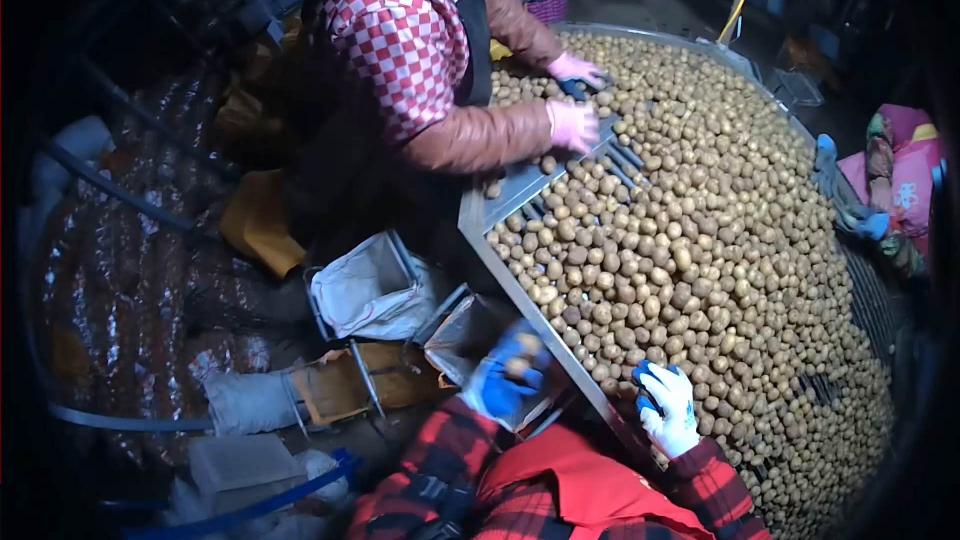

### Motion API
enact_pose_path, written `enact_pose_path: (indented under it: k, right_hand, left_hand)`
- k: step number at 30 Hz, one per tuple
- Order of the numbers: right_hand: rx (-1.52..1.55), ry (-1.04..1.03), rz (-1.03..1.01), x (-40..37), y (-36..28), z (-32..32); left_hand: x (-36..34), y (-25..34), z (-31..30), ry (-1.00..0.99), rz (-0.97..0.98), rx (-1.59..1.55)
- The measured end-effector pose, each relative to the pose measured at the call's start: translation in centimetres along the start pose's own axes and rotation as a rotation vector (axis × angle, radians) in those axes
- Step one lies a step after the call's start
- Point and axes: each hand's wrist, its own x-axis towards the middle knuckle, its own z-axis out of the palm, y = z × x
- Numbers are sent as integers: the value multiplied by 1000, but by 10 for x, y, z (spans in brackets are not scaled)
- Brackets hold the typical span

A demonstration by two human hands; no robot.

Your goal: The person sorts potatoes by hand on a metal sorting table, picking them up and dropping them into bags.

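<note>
Left hand with potato beside metal-rimmed table

Metal-rimmed table (518, 290) is heaped with loose potatoes (690, 230). White-lined container (365, 290) is left of the table, well apart; contents can't be made out. Dark-lined container (462, 338) sits nearer, just beside the table's left rim; inside mostly shadowed. Pale crate (240, 470) is farther off, lower left of the table.

Left hand (500, 383), blue glove, is just outside the table's left rim, near the dark-lined container. Fingers blurred, curled round a brownish potato (518, 367). Potato's long axis: can't tell, blur. Right hand (670, 410), white glove with blue fingertips, is on the pile at the table's near edge; fingers bent, slightly apart, touching potatoes; can't tell if they pinch one. Loose ones roundish, lying every which way.

Co-worker's pink gloves (573, 127) are over the table's far-left edge.
</note>
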Motion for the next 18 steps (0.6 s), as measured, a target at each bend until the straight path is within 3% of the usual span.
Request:
enact_pose_path:
  k: [1,2,3,4,5,6,7,8,11,12,14,15,17,18]
  right_hand:
    - [3,8,23,-5,6,2]
    - [2,19,52,-9,12,4]
    - [12,25,84,-13,15,8]
    - [20,22,101,-15,15,9]
    - [-4,-1,106,-16,14,11]
    - [-24,-24,114,-17,11,13]
    - [-14,-33,126,-15,4,14]
    - [-9,-21,122,-11,-4,13]
    - [-87,-18,93,-12,-6,15]
    - [-107,4,116,-14,-3,8]
    - [-225,104,183,-23,5,-8]
    - [-190,79,349,-24,10,-21]
    - [-320,168,389,-40,26,-29]
    - [-381,185,401,-41,29,-35]
  left_hand:
    - [-15,25,4,486,174,-90]
    - [-29,57,-3,550,307,-159]
    - [-47,88,-32,549,450,-16]
    - [-48,101,15,676,601,95]
    - [-71,146,-50,624,632,14]
    - [-100,201,-136,669,722,408]
    - [-91,224,-100,830,753,-271]
    - [-92,244,-112,821,712,-269]
    - [-104,296,-152,1059,657,3]
    - [-95,300,-158,1129,644,107]
    - [-84,261,-147,1065,851,485]
    - [-70,244,-150,1083,874,776]
    - [-41,207,-153,1062,822,1283]
    - [-7,160,-109,967,979,1241]
